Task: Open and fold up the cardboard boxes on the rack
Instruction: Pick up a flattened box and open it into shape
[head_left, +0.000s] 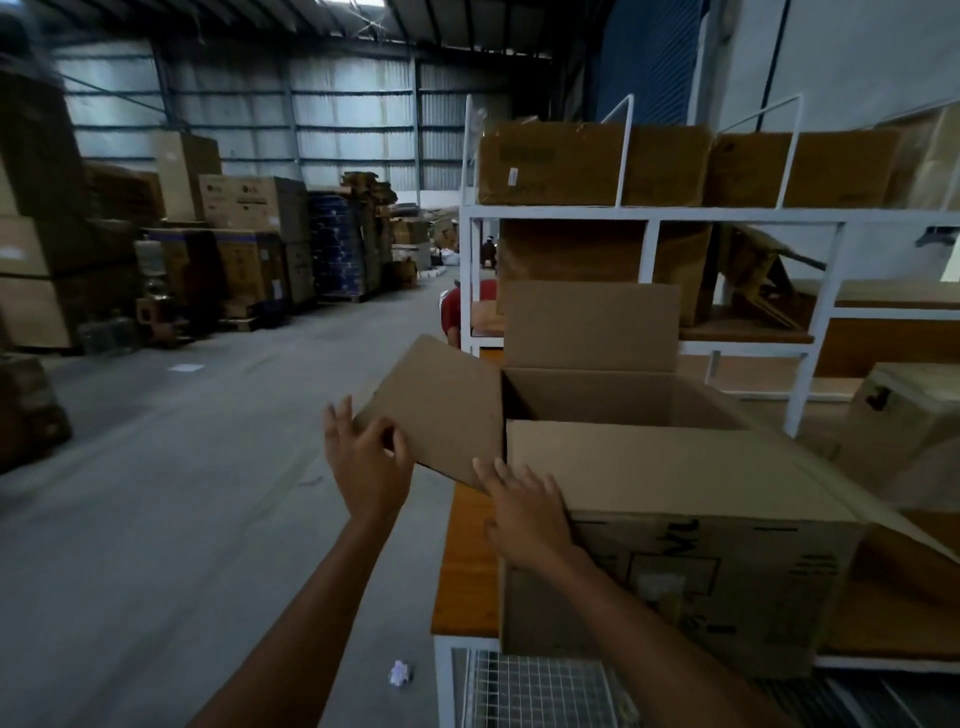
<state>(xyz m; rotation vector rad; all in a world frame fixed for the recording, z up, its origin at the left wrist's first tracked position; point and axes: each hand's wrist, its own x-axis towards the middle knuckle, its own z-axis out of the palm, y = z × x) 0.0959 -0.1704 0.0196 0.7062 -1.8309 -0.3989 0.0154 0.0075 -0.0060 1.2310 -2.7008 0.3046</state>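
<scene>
Cardboard box (675, 587), brown with black print, sits open-topped on the white rack's (797, 389) near wooden shelf (462, 561). Its outspread left flap (441, 405) is pinched by the left hand (363, 462); its near flap (675, 467) lies under the right hand (524, 509), flat with fingers spread.

One open box (675, 571); two hands (left hand (363, 462), right hand (527, 514)); one white rack (571, 213); one crumpled paper scrap (400, 674)

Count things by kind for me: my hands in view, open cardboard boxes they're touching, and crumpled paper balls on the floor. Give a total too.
Hands: 2 (left hand, right hand)
Open cardboard box: 1
Crumpled paper ball: 1
Total: 4
</scene>
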